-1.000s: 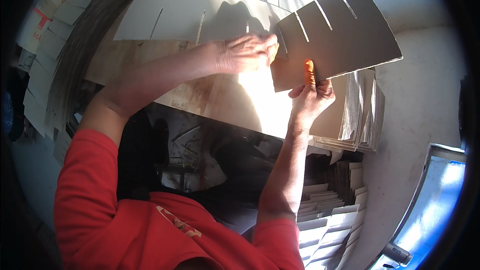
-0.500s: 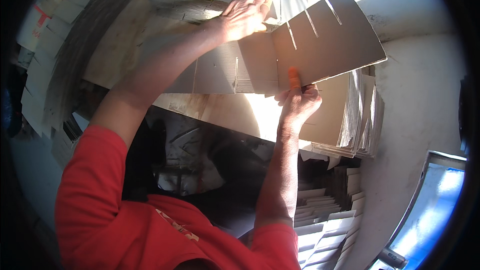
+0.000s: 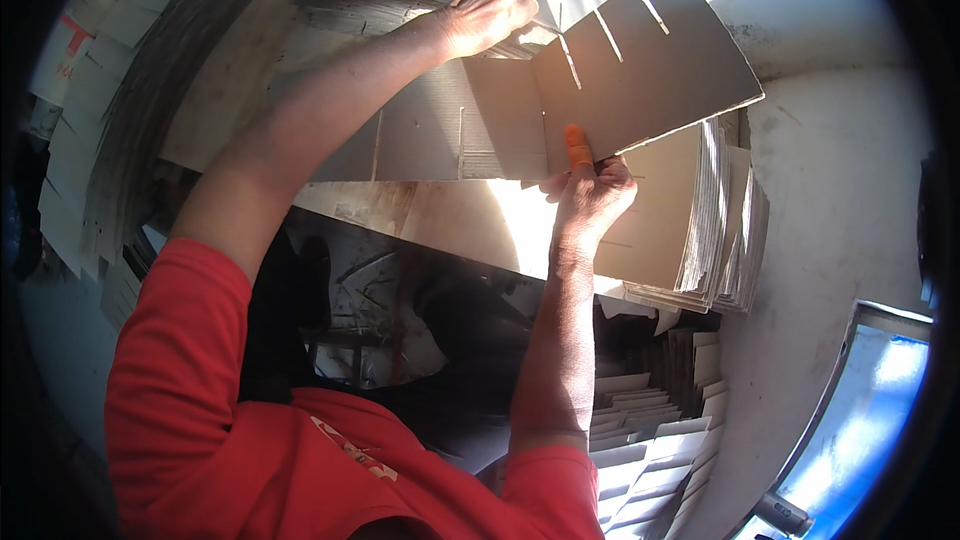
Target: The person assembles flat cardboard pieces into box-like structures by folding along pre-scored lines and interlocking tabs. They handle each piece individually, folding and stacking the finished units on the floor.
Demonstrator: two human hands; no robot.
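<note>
A creased grey-brown cardboard sheet with slots cut into its edges lies partly on the wooden board, its right panel folded up at an angle. My right hand pinches the sheet's near edge by the crease, the thumb in an orange finger cover lying on top and the other fingers beneath. At the sheet's far edge, left of the raised panel, my left hand has its fingers curled closed. What those fingers hold, if anything, is hidden.
Under the sheet is a pale wooden board. A cardboard stack stands at its right end, another slotted stack at the left. More slotted pieces are piled below right, near a white wall and a blue-lit framed panel.
My left hand's fingers, spread before, have curled in. The sheet has shifted slightly up and left, my right hand still gripping its near edge.
</note>
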